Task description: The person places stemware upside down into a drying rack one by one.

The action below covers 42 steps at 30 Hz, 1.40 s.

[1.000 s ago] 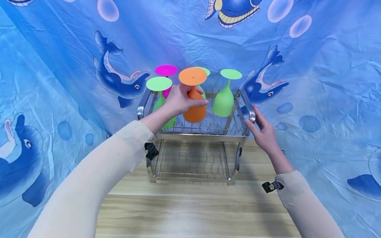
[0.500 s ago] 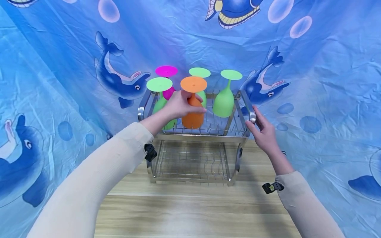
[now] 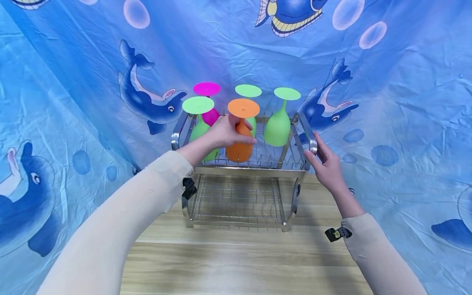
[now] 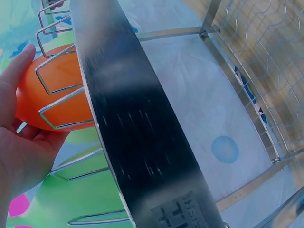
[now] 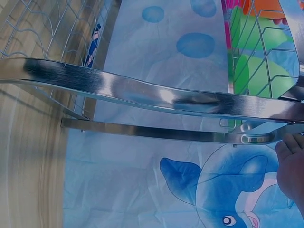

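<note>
An orange wine goblet (image 3: pixel 239 152) stands upside down, foot upward, at the front of the upper tier of a metal dish rack (image 3: pixel 250 171). My left hand (image 3: pixel 223 132) holds it around the lower stem and bowl. The left wrist view shows the hand (image 4: pixel 23 147) against the orange bowl (image 4: pixel 61 90), behind the rack's wire prongs. At the rack's right side, my right hand (image 3: pixel 328 166) grips the curved side frame, thumb in front. Only part of that hand (image 5: pixel 292 171) shows at the edge of the right wrist view.
Upside down on the same tier are a magenta goblet (image 3: pixel 207 89) and green goblets at front left (image 3: pixel 198 105), back middle (image 3: pixel 248 90) and right (image 3: pixel 277 129). The lower wire tier (image 3: pixel 236 200) sits above a wooden tabletop (image 3: pixel 228 262). A blue dolphin-print curtain (image 3: pixel 92 102) hangs around.
My left hand has lowered the orange goblet toward the front of the upper tier, and its foot has shifted slightly right. The right hand stays on the side frame.
</note>
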{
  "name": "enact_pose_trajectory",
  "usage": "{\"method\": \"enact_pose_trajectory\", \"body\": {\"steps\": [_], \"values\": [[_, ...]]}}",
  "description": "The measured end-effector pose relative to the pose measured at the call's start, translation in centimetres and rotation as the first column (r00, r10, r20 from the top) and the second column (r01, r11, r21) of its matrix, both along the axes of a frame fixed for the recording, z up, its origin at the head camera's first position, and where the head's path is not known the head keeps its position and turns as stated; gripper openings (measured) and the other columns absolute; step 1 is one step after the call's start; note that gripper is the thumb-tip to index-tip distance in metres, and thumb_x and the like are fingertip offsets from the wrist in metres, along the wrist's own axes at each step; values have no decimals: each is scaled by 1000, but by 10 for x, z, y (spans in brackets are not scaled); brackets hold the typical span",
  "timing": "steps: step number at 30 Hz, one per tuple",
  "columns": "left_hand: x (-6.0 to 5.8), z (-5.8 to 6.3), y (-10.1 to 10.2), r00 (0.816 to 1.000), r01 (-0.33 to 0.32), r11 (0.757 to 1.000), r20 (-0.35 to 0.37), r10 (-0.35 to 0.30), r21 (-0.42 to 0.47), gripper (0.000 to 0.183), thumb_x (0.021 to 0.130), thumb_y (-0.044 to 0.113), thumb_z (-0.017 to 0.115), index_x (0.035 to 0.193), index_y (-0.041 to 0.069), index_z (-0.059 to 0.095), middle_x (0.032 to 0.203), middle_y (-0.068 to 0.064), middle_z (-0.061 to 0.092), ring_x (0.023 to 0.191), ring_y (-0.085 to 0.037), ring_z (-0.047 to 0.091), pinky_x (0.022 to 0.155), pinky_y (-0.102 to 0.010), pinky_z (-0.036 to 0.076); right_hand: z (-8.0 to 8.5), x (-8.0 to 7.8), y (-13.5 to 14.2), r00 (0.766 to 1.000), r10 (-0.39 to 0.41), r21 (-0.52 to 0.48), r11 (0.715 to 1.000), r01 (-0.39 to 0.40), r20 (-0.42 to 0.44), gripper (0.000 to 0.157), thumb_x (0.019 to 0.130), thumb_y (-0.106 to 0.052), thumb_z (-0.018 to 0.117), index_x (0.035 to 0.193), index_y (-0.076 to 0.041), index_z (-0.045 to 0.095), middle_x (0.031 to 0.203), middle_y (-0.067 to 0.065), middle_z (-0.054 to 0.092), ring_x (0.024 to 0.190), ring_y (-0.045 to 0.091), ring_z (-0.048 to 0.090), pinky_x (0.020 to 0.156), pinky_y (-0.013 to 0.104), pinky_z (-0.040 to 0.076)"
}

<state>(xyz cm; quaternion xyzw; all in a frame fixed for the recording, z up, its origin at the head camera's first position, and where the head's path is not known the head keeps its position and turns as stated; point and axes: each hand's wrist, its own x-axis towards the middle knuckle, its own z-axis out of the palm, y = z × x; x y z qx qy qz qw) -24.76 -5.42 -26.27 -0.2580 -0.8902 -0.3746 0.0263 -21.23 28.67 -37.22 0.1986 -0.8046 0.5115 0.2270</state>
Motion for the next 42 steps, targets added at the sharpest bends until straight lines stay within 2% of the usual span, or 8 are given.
{"method": "enact_pose_trajectory", "body": {"steps": [6, 14, 17, 22, 27, 33, 37, 42], "values": [[4, -1, -2, 999, -51, 997, 13, 50, 51, 58, 85, 29, 94, 131, 7, 66, 125, -7, 71, 119, -25, 67, 101, -44, 58, 1, 0, 0, 1000, 1, 2, 1000, -1, 11, 68, 106, -3, 65, 166, -7, 34, 162, 29, 43, 145, 49, 47, 111, 15, 43], [13, 3, 2, 987, -161, 987, 4, 161, 9, 60, 85, 42, 92, 128, 10, 65, 120, -6, 71, 112, -24, 67, 93, -43, 60, 1, 0, 2, 1000, -4, -6, 1000, 4, -6, 66, 106, -3, 65, 165, -6, 36, 164, 23, 43, 147, 45, 45, 113, 16, 42], [19, 3, 2, 983, -185, 983, 12, 185, -2, 63, 86, 44, 91, 134, 11, 66, 121, -6, 73, 111, -23, 68, 90, -41, 62, 2, 0, 5, 1000, -4, -4, 1000, 4, -1, 65, 107, -6, 65, 165, -6, 36, 166, 22, 41, 149, 43, 44, 115, 17, 41], [33, 3, 2, 987, -157, 988, 24, 157, -7, 76, 89, 44, 88, 151, 12, 58, 133, -5, 69, 121, -23, 65, 95, -40, 61, 2, 3, 11, 1000, -1, -11, 1000, 1, 4, 65, 108, -8, 63, 166, -7, 34, 167, 20, 39, 151, 41, 42, 115, 17, 40], [50, 8, -4, 990, -139, 990, 4, 139, -39, 85, 89, 46, 87, 158, 11, 51, 149, -7, 63, 134, -28, 59, 102, -46, 58, 3, 7, 15, 1000, -18, -10, 1000, 18, 5, 65, 108, -10, 65, 166, -8, 35, 166, 20, 41, 151, 41, 43, 114, 15, 40], [78, 13, -33, 991, -123, 981, -79, 112, -147, 92, 88, 50, 87, 163, 15, 47, 159, -6, 55, 139, -29, 55, 107, -54, 55, 4, 12, 19, 999, -35, -3, 999, 35, 6, 65, 107, -9, 66, 166, -11, 37, 163, 26, 43, 149, 42, 45, 115, 16, 41], [102, 14, -67, 984, -93, 977, -169, 61, -193, 84, 89, 47, 88, 159, 17, 53, 157, -7, 58, 144, -34, 53, 114, -61, 48, 6, 18, 22, 999, -52, 28, 998, 52, -1, 66, 106, -8, 68, 165, -11, 39, 161, 26, 47, 147, 38, 49, 114, 17, 41], [135, 14, -116, 970, -72, 967, -241, 10, -246, 72, 92, 38, 87, 155, 16, 59, 153, -12, 61, 142, -40, 55, 110, -67, 49, 10, 21, 27, 999, -29, 86, 996, 32, -28, 66, 105, -5, 68, 164, -9, 40, 162, 24, 45, 146, 38, 51, 113, 14, 41]]}}
